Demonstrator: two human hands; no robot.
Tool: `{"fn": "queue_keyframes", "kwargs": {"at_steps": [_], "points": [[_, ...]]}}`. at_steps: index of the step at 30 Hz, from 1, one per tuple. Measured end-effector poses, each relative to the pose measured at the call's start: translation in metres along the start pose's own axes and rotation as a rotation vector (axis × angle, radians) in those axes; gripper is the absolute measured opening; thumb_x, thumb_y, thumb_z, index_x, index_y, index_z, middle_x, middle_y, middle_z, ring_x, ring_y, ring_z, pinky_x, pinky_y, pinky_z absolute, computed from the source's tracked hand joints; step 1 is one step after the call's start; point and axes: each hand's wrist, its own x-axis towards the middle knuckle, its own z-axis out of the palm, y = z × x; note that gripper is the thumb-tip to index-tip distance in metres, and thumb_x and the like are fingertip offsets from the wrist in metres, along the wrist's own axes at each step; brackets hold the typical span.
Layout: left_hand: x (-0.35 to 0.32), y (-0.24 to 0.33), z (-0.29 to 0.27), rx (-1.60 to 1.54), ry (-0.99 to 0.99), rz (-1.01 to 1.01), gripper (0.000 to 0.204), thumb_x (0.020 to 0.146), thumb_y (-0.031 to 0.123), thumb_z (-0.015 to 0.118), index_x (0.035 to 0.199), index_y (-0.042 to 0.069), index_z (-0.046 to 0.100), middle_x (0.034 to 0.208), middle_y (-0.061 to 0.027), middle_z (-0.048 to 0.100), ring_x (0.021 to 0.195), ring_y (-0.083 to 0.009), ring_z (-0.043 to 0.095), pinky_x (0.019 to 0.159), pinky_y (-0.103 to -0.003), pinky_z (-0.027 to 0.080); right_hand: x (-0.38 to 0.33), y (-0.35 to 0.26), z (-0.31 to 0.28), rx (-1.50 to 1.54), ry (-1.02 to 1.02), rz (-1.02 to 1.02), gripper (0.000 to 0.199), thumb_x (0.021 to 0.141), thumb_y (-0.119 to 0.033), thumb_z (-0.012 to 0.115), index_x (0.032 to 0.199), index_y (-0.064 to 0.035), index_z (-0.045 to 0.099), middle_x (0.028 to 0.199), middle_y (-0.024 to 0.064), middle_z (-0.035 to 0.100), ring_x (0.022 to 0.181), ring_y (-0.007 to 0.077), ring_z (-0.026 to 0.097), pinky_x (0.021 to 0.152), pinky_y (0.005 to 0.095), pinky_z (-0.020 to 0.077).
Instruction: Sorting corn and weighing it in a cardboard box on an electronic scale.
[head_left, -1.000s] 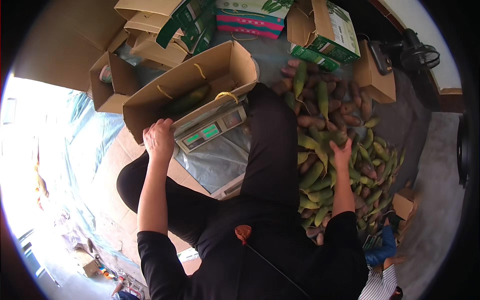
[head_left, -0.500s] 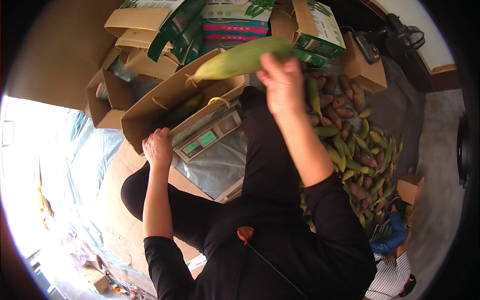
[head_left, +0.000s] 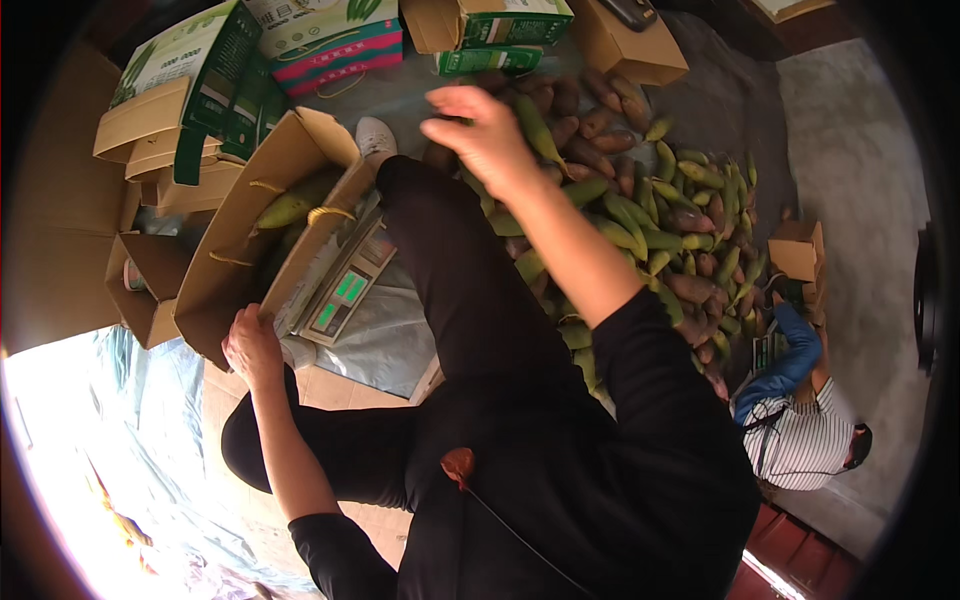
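Note:
A long open cardboard box (head_left: pixel 215 265) with yellow cord handles stands on a digital scale (head_left: pixel 345 290) whose display is lit green. My left hand (head_left: pixel 252 345) is closed on the box's near edge, thumb and fingers on its wall. Inside the box lies a green ear of corn in its husk (head_left: pixel 290 205); the box's deeper part is in shadow. My right hand (head_left: pixel 485 140) is in the air to the right of the box, empty, its fingers apart. Below and beside it spreads a big heap of green husked corn (head_left: pixel 640 225).
Brownish-purple oblong produce (head_left: pixel 600 125) lies at the heap's far side. Printed green cartons (head_left: pixel 215 95) and a pink-striped carton (head_left: pixel 335 50) stand at the back. A small open box (head_left: pixel 150 290) sits left. Another person (head_left: pixel 800 430) is at lower right, beside a small carton (head_left: pixel 797 250).
My right hand has let go of the green corn ear and moved right, away from the box. An ear now shows inside the box. My left hand stays on the box edge; the view has turned right.

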Motion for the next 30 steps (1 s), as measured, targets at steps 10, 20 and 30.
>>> {"fn": "queue_keyframes", "kwargs": {"at_steps": [10,20,30], "points": [[0.007,0.003,0.006,-0.033,-0.014,-0.011,0.016,0.078,0.016,0.063,0.091,0.007,0.059,0.089,-0.0098,0.063,0.083,-0.0319,0.061,0.069,-0.043,0.047,-0.137,0.174,-0.229,-0.656,0.261,0.636,0.040,0.069,-0.018,0.073,0.104,-0.0005,0.063,0.099,0.0154,0.066,0.096,0.0277,0.062,0.082,0.0357,0.0473],[0.004,-0.010,0.017,-0.067,0.053,0.046,0.017,0.079,0.017,0.063,0.092,0.006,0.060,0.090,-0.0110,0.062,0.081,-0.0334,0.061,0.068,-0.042,0.047,-0.324,0.197,-0.280,-1.182,-0.080,1.083,0.038,0.073,-0.028,0.071,0.105,-0.0099,0.062,0.101,0.0144,0.061,0.096,0.0339,0.058,0.081,0.0423,0.0470],[0.006,-0.025,0.028,-0.160,0.055,0.075,0.023,0.077,0.014,0.064,0.096,0.001,0.059,0.091,-0.0159,0.062,0.082,-0.0351,0.061,0.070,-0.041,0.047,-0.327,0.169,-0.179,-1.300,-0.411,0.853,0.034,0.072,-0.032,0.072,0.104,-0.0218,0.064,0.108,0.0014,0.057,0.113,0.0227,0.046,0.090,0.0448,0.0372]]}}
